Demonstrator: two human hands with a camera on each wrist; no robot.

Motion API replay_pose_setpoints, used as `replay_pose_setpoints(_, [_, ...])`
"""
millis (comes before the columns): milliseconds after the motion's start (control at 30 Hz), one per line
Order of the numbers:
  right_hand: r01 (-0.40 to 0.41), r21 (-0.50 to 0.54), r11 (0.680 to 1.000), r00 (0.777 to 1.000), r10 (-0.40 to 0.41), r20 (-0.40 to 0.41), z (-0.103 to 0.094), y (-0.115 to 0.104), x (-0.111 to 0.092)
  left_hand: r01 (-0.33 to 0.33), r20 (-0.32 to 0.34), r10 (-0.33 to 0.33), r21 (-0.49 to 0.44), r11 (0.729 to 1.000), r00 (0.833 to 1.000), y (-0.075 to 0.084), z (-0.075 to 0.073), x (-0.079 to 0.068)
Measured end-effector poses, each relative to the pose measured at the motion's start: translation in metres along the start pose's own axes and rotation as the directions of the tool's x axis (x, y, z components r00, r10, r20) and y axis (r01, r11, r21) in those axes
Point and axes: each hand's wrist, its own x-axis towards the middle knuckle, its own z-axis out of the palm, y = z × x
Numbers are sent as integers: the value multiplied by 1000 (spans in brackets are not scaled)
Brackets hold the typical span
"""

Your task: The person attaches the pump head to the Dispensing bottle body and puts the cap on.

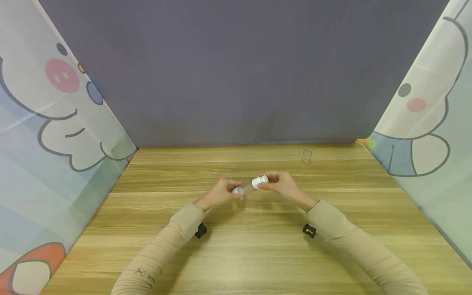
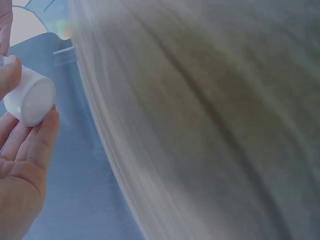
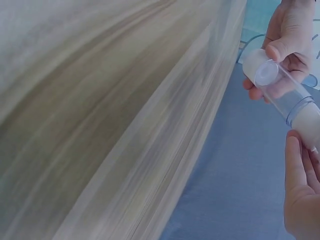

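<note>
A small clear cylindrical bottle [image 1: 248, 187] with white ends is held tilted between both hands over the middle of the table. My left hand [image 1: 220, 192] pinches its white base [image 2: 37, 102], thumb on one side and fingers on the other. With thumb and fingers, my right hand [image 1: 285, 187] grips the white top part [image 1: 259, 182] at the upper right end. Through the clear wall a white disc [image 3: 267, 73] shows inside by the base. In the right wrist view a transparent rim circles the bottle beside the white top.
A clear cup-like cover [image 1: 306, 157] stands on the wood-grain table [image 1: 236, 254] toward the back right. A dark grey panel [image 1: 239, 73] rises behind the table. Cartoon-printed sheets [image 1: 55, 102] flank both sides. Black devices [image 1: 309, 230] show by both wrists.
</note>
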Motion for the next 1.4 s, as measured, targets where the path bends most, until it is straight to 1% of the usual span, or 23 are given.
replay_pose_setpoints(100, [6,13,1000,1000,-6,17,-2,0,1,-5,8,5,6,1000,1000,-1,1,0])
replay_pose_setpoints(267, [19,19,1000,999,-20,43,-4,1,2,-24,-3,24,30,999,1000,-2,1,1])
replay_pose_setpoints(467, [44,7,999,996,-45,83,-9,3,3,1,-3,-1,20,1000,1000,-2,2,0])
replay_pose_setpoints(600, [68,-2,998,991,-67,115,-20,8,6,8,-11,-8,11,1000,1000,-3,1,-1])
replay_pose_setpoints(800, [78,-57,995,991,-70,118,-45,15,12,31,-34,-31,6,999,999,-5,-1,-1])
replay_pose_setpoints(933, [82,-119,989,994,-73,76,-60,18,16,42,-37,-42,-7,999,998,-7,-2,-1])
replay_pose_setpoints(1033, [69,-135,988,998,-68,10,-71,21,18,42,-41,-42,-7,999,998,-8,-3,-2])
replay_pose_setpoints(1133, [29,-119,992,997,-37,-64,-82,26,20,34,-48,-33,10,999,998,-8,-4,-3])
replay_pose_setpoints(1267, [-13,-87,996,990,1,-143,-95,29,23,35,-57,-33,21,999,998,-8,-7,-5])
replay_pose_setpoints(1400, [-14,-51,999,980,4,-201,-105,32,25,38,-62,-36,20,999,997,-8,-8,-5])
